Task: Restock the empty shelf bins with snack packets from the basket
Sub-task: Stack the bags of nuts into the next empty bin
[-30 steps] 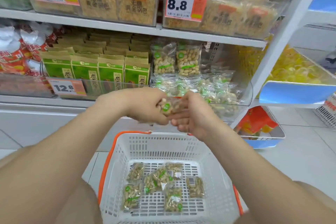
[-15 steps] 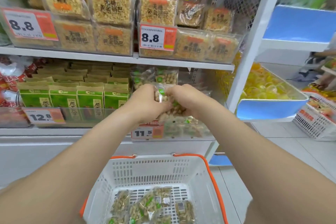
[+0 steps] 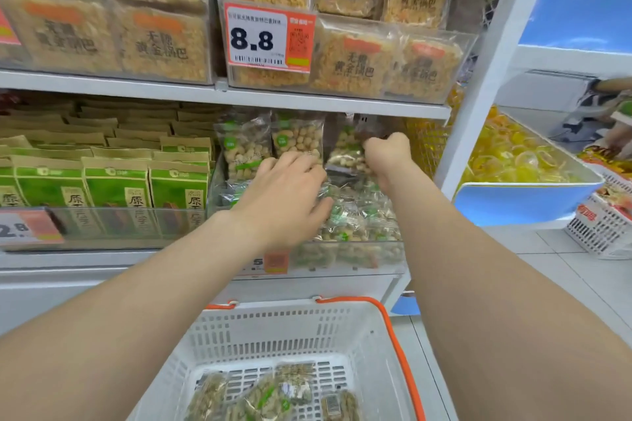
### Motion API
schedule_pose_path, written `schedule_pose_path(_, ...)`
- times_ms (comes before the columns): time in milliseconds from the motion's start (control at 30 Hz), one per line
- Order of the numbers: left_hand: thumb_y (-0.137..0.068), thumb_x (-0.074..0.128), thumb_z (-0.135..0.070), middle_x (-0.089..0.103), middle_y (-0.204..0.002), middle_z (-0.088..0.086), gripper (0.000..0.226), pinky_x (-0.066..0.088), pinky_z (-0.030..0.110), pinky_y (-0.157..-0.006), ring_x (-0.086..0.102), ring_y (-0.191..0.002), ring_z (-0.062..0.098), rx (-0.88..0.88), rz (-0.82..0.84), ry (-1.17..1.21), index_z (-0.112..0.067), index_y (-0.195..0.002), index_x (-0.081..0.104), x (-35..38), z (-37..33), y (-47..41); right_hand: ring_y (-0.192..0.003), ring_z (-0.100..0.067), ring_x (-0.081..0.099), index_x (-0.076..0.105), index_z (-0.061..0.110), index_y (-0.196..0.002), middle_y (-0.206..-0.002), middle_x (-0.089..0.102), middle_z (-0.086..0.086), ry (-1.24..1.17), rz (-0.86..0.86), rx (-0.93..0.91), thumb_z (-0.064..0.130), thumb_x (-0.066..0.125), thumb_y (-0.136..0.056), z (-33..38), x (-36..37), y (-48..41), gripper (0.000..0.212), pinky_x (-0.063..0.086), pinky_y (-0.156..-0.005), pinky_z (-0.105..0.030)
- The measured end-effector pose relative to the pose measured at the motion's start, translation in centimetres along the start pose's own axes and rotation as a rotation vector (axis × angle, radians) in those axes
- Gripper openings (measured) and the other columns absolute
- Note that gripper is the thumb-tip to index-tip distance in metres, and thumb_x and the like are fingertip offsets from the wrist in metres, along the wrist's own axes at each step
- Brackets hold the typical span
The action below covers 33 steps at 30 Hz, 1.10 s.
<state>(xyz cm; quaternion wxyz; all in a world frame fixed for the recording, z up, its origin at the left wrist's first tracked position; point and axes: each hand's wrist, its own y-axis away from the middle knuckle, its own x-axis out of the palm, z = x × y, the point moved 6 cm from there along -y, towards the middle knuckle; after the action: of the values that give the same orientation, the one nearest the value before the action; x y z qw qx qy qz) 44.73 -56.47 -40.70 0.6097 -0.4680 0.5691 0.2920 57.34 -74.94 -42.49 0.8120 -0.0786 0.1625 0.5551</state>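
Both my hands reach into the clear shelf bin [image 3: 345,258] of peanut packets on the middle shelf. My right hand [image 3: 386,150] grips a clear packet of nuts [image 3: 345,154] and holds it upright at the back right of the bin, beside two upright packets [image 3: 270,143]. My left hand [image 3: 287,195] lies flat with spread fingers on the loose packets in the bin. Below, the white basket [image 3: 280,328] with orange handles holds several more nut packets [image 3: 273,393].
Green seed packets [image 3: 113,181] fill the bin to the left. Rice-cracker packs [image 3: 355,58] sit on the shelf above with an 8.8 price tag [image 3: 268,37]. A white upright post [image 3: 485,72] bounds the shelf at right; beyond it stands a blue bin of yellow sweets [image 3: 513,154].
Both hands lifted from above the basket up into the nut bin. They were together on one packet; now the right holds it at the back and the left rests on the pile.
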Motion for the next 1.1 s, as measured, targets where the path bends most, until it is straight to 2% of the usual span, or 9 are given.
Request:
schedule_pose_path(100,-0.106,0.039,-0.051,0.031,-0.166,0.003,0.049,0.021,0.048,-0.120,0.020,-0.154,0.025,-0.014,0.005,0.010,-0.019,-0.139,0.055,1.0,0.2,-0.5,-0.107,-0.034,0.062,0.054,0.013,-0.093,-0.117,0.065,-0.015,-0.111,-0.174,-0.088,0.013,0.063,-0.094,0.8,0.2,-0.8,0.009,0.054,-0.095,-0.041)
schedule_pose_path(233,-0.107,0.035,-0.053,0.018,-0.171,0.008,0.050,0.022,0.052,-0.120,0.018,-0.154,0.030,-0.030,0.076,-0.017,-0.020,-0.137,0.056,2.6,0.3,-0.7,-0.112,-0.026,0.061,0.057,0.013,-0.126,-0.127,0.065,-0.010,-0.348,-0.236,-0.137,0.012,0.061,-0.098,0.6,2.3,-1.5,0.029,0.047,-0.093,-0.031)
schedule_pose_path(333,-0.109,0.026,-0.052,0.004,-0.174,0.006,0.049,0.023,0.054,-0.120,0.013,-0.156,0.028,-0.034,0.117,0.006,-0.021,-0.129,0.059,3.5,0.2,-0.4,-0.120,-0.027,0.061,0.049,0.008,-0.145,-0.133,0.062,-0.011,-0.382,-0.243,-0.209,0.009,0.057,-0.101,1.0,3.1,-1.4,0.045,0.048,-0.102,-0.033)
schedule_pose_path(467,-0.110,0.021,-0.052,-0.001,-0.175,0.003,0.049,0.023,0.055,-0.119,0.010,-0.157,0.025,-0.033,0.147,0.036,-0.024,-0.131,0.056,3.8,0.3,0.0,-0.129,-0.028,0.058,0.049,0.008,-0.145,-0.140,0.061,-0.012,-0.274,-0.184,-0.168,0.013,0.052,-0.105,1.7,4.2,-2.6,0.040,0.045,-0.104,-0.030)
schedule_pose_path(567,-0.109,0.020,-0.053,0.000,-0.175,0.002,0.049,0.022,0.053,-0.120,0.010,-0.157,0.023,-0.031,0.162,0.041,-0.027,-0.135,0.053,3.9,0.5,0.3,-0.125,-0.028,0.063,0.055,0.005,-0.136,-0.134,0.064,-0.012,0.040,-0.134,-0.102,0.008,0.054,-0.102,2.0,4.5,-2.3,0.034,0.050,-0.091,-0.029)
schedule_pose_path(633,-0.109,0.020,-0.054,0.004,-0.175,0.002,0.050,0.023,0.054,-0.119,0.013,-0.157,0.024,-0.031,0.168,0.039,-0.028,-0.138,0.052,4.0,0.8,0.5,-0.129,-0.028,0.059,0.055,0.004,-0.139,-0.140,0.061,-0.013,0.100,-0.200,-0.097,0.005,0.056,-0.100,1.9,4.3,-2.3,0.039,0.051,-0.098,-0.032)
schedule_pose_path(800,-0.107,0.022,-0.059,0.016,-0.173,0.004,0.057,0.026,0.054,-0.119,0.025,-0.153,0.029,-0.040,0.183,-0.007,-0.027,-0.147,0.045,3.9,1.3,0.9,-0.138,-0.027,0.052,0.012,-0.009,-0.159,-0.154,0.049,-0.018,0.378,-0.293,-0.241,0.004,0.055,-0.103,2.7,4.3,-2.8,0.071,0.043,-0.108,-0.028)
schedule_pose_path(1000,-0.107,0.024,-0.060,0.022,-0.169,0.006,0.057,0.026,0.055,-0.117,0.029,-0.149,0.031,-0.031,0.204,-0.017,-0.026,-0.148,0.044,3.7,1.3,1.1,-0.129,-0.030,0.056,0.045,0.004,-0.146,-0.143,0.056,-0.015,0.667,-0.451,-0.308,0.005,0.044,-0.105,2.4,4.3,-2.9,0.041,0.046,-0.105,-0.039)
schedule_pose_path(1100,-0.107,0.024,-0.060,0.024,-0.167,0.005,0.057,0.027,0.055,-0.116,0.030,-0.148,0.031,-0.031,0.210,-0.015,-0.025,-0.147,0.044,3.6,1.3,1.1,-0.127,-0.032,0.057,0.052,0.002,-0.140,-0.138,0.057,-0.018,0.671,-0.363,-0.376,0.001,0.048,-0.103,2.3,5.2,-3.0,0.037,0.047,-0.101,-0.037)
